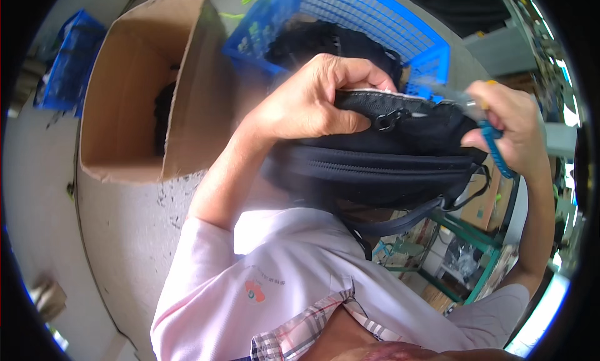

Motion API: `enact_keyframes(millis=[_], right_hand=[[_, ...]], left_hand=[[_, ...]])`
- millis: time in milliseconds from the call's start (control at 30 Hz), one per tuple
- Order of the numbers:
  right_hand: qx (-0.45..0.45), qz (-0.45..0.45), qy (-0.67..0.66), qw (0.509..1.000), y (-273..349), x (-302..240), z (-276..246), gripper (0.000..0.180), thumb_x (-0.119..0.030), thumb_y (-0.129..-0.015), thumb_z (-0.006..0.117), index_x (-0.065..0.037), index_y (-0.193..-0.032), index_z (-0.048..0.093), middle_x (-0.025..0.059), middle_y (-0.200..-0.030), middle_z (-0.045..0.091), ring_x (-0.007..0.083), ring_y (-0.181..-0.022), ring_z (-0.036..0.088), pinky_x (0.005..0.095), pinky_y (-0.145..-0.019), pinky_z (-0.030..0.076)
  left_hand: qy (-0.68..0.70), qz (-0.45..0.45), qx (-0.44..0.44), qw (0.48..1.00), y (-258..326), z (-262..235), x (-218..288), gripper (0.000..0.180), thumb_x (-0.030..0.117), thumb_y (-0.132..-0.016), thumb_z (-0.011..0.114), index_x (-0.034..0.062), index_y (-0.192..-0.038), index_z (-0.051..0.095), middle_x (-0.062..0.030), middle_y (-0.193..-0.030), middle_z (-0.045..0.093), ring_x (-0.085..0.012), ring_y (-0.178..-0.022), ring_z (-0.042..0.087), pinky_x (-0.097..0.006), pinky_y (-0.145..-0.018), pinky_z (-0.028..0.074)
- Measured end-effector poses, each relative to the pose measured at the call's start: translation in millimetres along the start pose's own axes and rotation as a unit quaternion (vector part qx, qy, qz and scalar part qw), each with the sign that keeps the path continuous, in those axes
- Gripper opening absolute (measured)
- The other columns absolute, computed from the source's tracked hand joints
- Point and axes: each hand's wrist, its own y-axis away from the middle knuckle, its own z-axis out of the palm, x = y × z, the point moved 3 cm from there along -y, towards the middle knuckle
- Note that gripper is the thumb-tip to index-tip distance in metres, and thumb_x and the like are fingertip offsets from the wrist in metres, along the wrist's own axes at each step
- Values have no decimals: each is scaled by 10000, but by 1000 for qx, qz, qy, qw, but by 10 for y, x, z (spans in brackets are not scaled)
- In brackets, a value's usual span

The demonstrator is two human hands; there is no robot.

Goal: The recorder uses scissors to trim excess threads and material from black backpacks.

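Note:
A black bag (375,178) with zippers hangs in front of my chest, a strap looping at its lower right. My left hand (315,101) is closed on its upper edge, thumb on the near side and fingers behind. A black zipper pull (392,118) lies just right of that thumb. At the bag's upper right corner, my right hand (515,120) is closed around scissors with blue handles (497,153). Their metal blades point left along the bag's edge and are blurred. The right fingertips also meet the black fabric, though I cannot tell whether they grip it.
Beyond the bag stands a blue plastic basket (406,20) with black bags (334,45) in it. An open cardboard box (134,101) is at the left, something dark inside. Farther left is another blue basket (65,67). A green-framed rack (465,233) stands at the lower right.

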Motion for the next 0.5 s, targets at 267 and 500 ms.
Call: enact_keyframes(millis=[267, 500], right_hand=[[326, 253, -313, 856, 507, 873, 106, 391, -206, -872, 539, 5, -1190, 458, -43, -610, 356, 0, -521, 337, 133, -470, 277], [292, 335, -399, 802, 525, 776, 884, 338, -211, -856, 567, -45, -1145, 508, -43, -632, 401, 4, -511, 357, 139, -452, 286]], left_hand=[[0, 129, 395, 909, 1108, -1330, 970, 398, -86, -577, 622, -37, -971, 611, -89, -854, 652, -146, -690, 623, -239, -647, 508], [-173, 39, 614, 769, 2707, -2839, 2100, 440, 25, -731, 610, 5, -1161, 519, -96, -1038, 594, -181, -939, 568, -274, -843, 443]])
